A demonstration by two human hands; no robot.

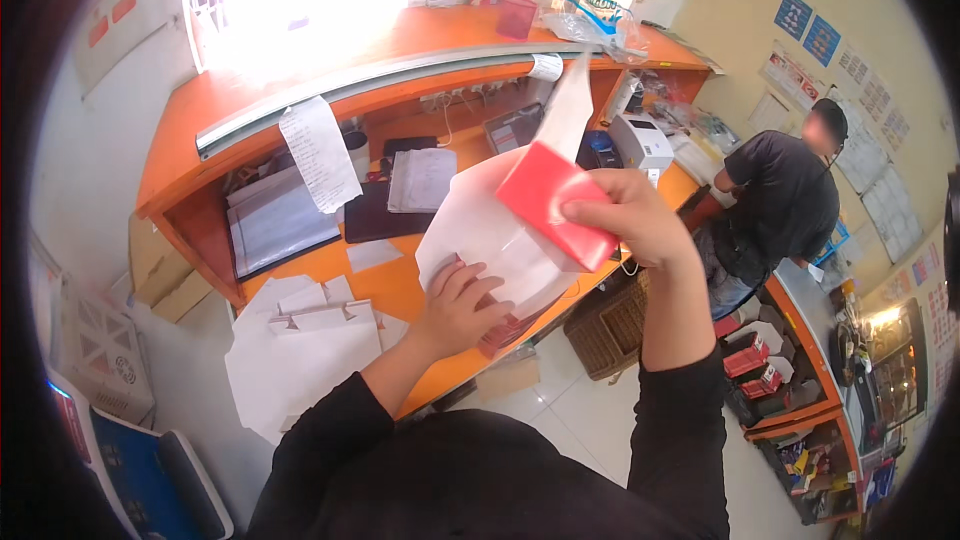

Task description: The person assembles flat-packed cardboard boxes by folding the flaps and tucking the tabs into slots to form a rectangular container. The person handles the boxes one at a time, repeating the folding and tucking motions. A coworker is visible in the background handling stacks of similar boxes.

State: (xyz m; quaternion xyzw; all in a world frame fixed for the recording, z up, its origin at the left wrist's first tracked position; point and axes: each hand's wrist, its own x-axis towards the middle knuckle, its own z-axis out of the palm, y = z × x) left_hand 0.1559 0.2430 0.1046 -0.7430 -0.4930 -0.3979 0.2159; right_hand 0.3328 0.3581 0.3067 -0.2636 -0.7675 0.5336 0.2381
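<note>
My right hand (pixel 632 220) is closed on a red and white folding carton (pixel 540 188), thumb on its glossy red panel. A white flap of the carton points up and away. Beneath it are white cardboard blanks (pixel 475 215) with red showing at their near edge. My left hand (pixel 463 305) lies on the white face of these blanks, fingers apart and slightly bent. How far the carton and the blanks are joined is hidden behind the red panel. Partly folded white cardboard pieces (pixel 310 340) lie on the orange desk to the left.
An orange counter (pixel 370 40) with a raised ledge runs along the far side. A long paper slip (pixel 320 155) hangs from it. Papers (pixel 422 180) and a white printer-like machine (pixel 640 142) sit below. A wicker basket (pixel 607 328) is under the desk. A person (pixel 780 190) in black stands at right.
</note>
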